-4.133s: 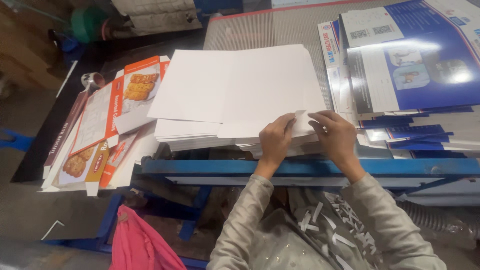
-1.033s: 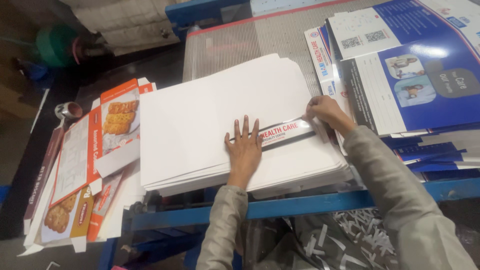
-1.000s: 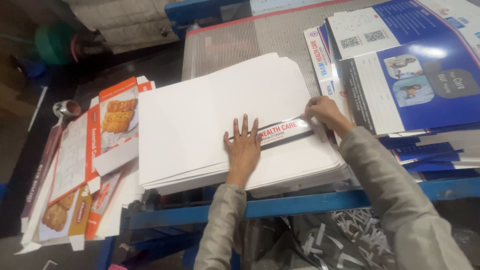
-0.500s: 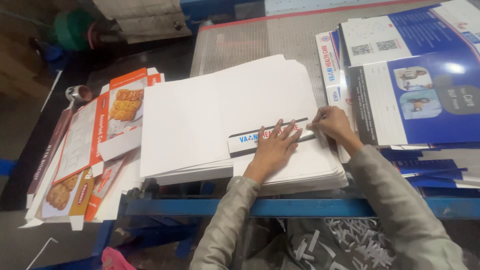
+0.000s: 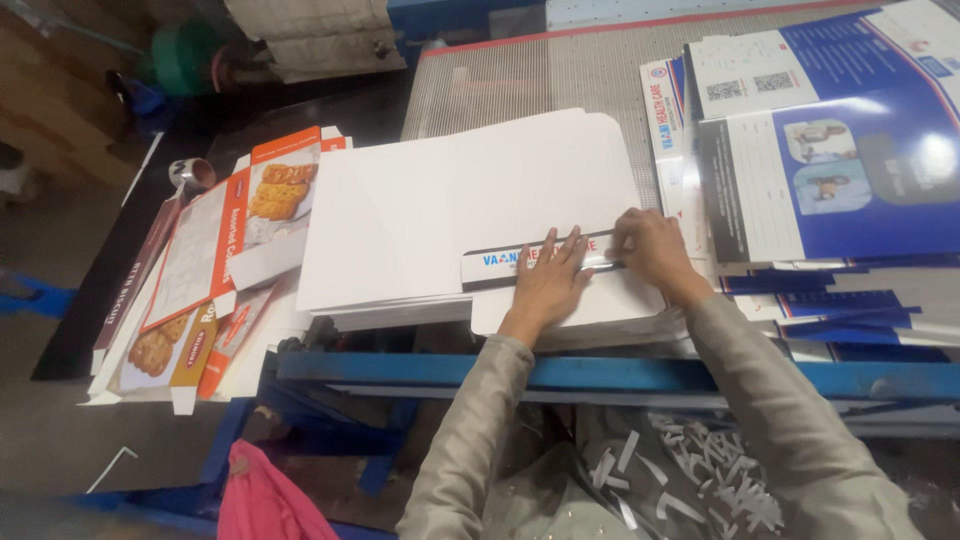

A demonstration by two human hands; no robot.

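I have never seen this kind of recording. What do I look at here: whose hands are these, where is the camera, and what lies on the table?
The camera sits on a person's head and looks down, so both arms belong to that person. There is no machine arm. The left hand lies flat, fingers spread, on a folded-up flap of white card that shows blue print. The right hand pinches the same flap at its right end. The flap belongs to a stack of white card sheets on a blue metal table. Left of the stack lie flat orange biscuit cartons. To the right are piles of blue and white printed cartons. White paper scraps lie below the table.
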